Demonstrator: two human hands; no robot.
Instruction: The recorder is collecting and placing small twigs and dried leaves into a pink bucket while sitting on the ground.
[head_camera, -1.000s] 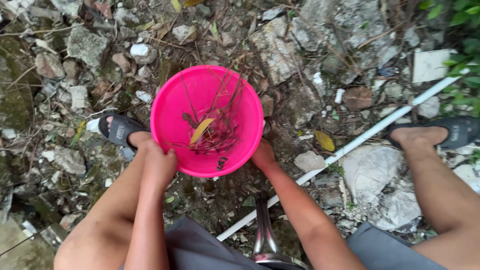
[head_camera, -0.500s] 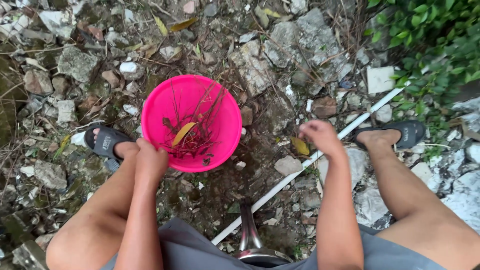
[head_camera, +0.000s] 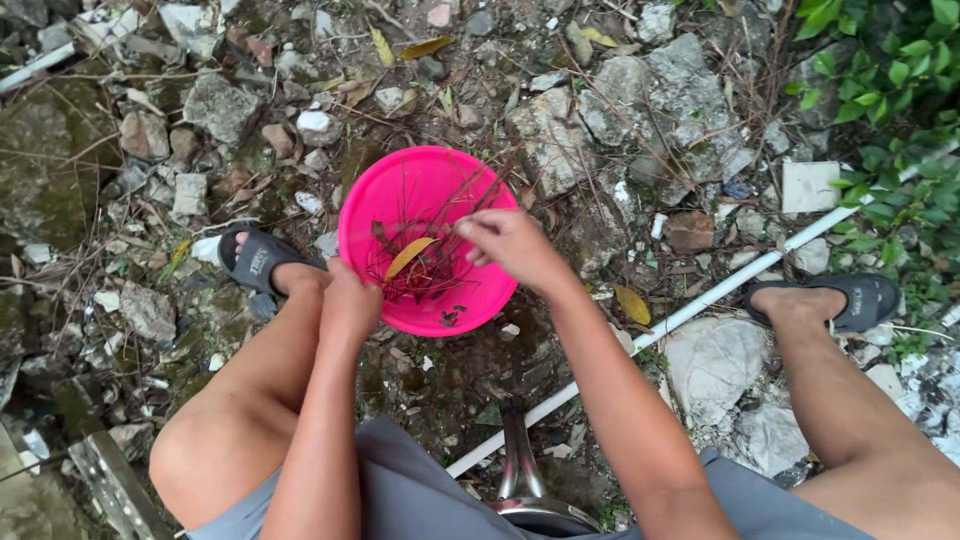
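Observation:
A bright pink plastic bowl (head_camera: 400, 185) rests on rubble between my feet. It holds thin reddish twigs and a yellow leaf (head_camera: 408, 257). My left hand (head_camera: 350, 298) grips the bowl's near rim. My right hand (head_camera: 510, 245) hovers over the bowl's right side, fingers pinched together near the twigs; whether it holds any I cannot tell. I crouch with bare knees to both sides.
Broken stones and concrete chunks (head_camera: 640, 110) cover the ground. A white pipe (head_camera: 700, 305) runs diagonally past my right foot in a black sandal (head_camera: 865, 300). My left sandal (head_camera: 255, 262) sits by the bowl. Green leafy plants (head_camera: 890, 90) grow at right. A metal object (head_camera: 520, 480) lies below me.
My right hand left the bowl's near rim, swung out to the right over the ground, then came back over the bowl. My left hand stayed on the rim.

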